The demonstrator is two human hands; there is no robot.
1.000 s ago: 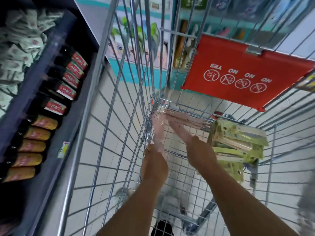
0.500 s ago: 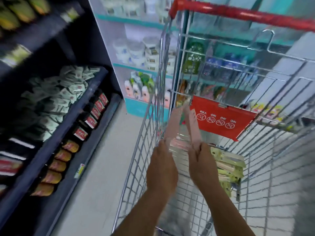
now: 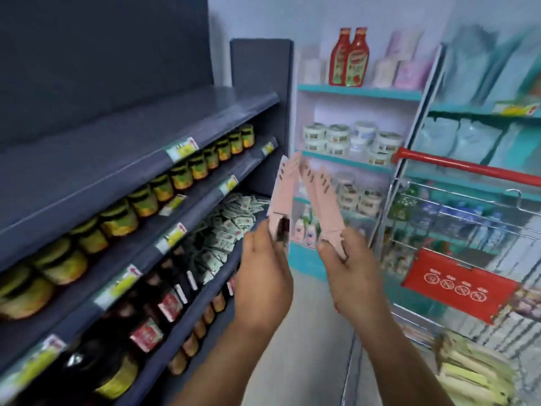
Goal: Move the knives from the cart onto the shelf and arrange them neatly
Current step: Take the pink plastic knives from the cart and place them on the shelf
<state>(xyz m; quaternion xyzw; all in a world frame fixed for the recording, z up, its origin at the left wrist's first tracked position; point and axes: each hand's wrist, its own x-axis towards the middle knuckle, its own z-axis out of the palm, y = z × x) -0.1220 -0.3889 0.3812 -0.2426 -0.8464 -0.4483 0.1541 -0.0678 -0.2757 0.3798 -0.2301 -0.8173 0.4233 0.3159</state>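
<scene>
Knives in pink packs (image 3: pixel 282 197) are now riding up out of the cart (image 3: pixel 456 224) and facing the dark shelf (image 3: pixel 123 133) on the left, so the carry is under way. The left hand (image 3: pixel 263 276) is pinching one pack, the right hand (image 3: pixel 351 273) the other (image 3: pixel 325 206). Jars (image 3: pixel 146 197) are crowding the lower tiers; the bare top tier is looking likeliest.

A single head-worn wide-angle view looks forward and slightly down, close over both hands at centre frame; dark shelf (image 3: pixel 140 159) fills the left, cart (image 3: pixel 468 218) the right edge.
</scene>
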